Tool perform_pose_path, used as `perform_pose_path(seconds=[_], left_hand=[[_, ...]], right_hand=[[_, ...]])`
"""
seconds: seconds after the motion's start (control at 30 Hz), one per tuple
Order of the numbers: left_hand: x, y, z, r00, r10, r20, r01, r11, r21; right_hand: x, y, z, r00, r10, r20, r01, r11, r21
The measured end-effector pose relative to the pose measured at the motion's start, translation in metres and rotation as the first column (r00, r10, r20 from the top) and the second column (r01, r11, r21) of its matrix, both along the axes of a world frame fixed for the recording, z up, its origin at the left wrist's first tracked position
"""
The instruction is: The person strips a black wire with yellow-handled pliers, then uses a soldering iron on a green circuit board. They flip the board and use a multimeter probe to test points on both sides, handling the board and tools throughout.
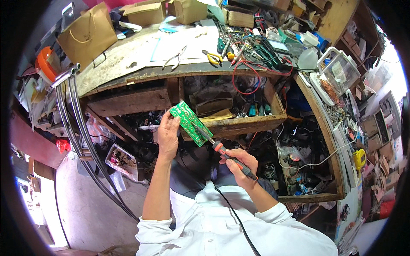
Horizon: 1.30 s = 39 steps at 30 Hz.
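My left hand (168,136) grips a green circuit board (183,115) by its left edge and holds it tilted in front of an open wooden drawer (234,129). My right hand (243,166) is closed around a grey and red soldering iron (220,148), whose metal tip lies over the middle of the board; whether it touches cannot be told. A black cord (230,209) runs down across my white shirt.
The bench (119,57) carries pliers (212,56), red test leads (245,64) and cardboard boxes (188,10). Curved metal tubes (77,119) stand at the left. A second wooden drawer (325,162) with clutter is at the right, below a white plastic appliance (331,77).
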<state>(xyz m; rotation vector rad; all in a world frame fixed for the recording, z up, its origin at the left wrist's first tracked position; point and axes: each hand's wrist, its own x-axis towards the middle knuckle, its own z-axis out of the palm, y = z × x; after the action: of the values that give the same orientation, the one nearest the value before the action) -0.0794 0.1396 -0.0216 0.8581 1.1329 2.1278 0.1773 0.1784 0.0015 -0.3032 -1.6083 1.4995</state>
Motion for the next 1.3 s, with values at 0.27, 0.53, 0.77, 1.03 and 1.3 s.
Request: perform_pose_path(seconds=[0.27,0.53,0.77,1.03,1.3], left_hand=[[0.001,-0.001,0.000,0.999,-0.020,0.037,0.020,1.000,0.003],[0.000,-0.001,-0.005,0.998,-0.019,0.055,0.019,1.000,-0.004],[-0.001,-0.001,-0.008,0.998,-0.007,0.060,0.007,1.000,-0.003],[0.003,0.000,-0.006,0.998,0.024,0.051,-0.024,1.000,0.002],[0.004,-0.001,-0.005,0.998,0.032,0.049,-0.032,0.999,-0.010]], right_hand=[[0.003,0.001,0.006,0.999,-0.028,-0.029,0.029,0.999,0.042],[0.002,0.000,0.003,0.998,-0.038,-0.052,0.035,0.997,-0.065],[0.000,0.000,0.002,0.999,-0.021,-0.032,0.019,0.998,-0.058],[0.001,0.001,-0.005,1.000,-0.015,-0.005,0.015,1.000,0.009],[0.000,0.002,-0.001,0.999,-0.043,0.027,0.040,0.993,0.115]])
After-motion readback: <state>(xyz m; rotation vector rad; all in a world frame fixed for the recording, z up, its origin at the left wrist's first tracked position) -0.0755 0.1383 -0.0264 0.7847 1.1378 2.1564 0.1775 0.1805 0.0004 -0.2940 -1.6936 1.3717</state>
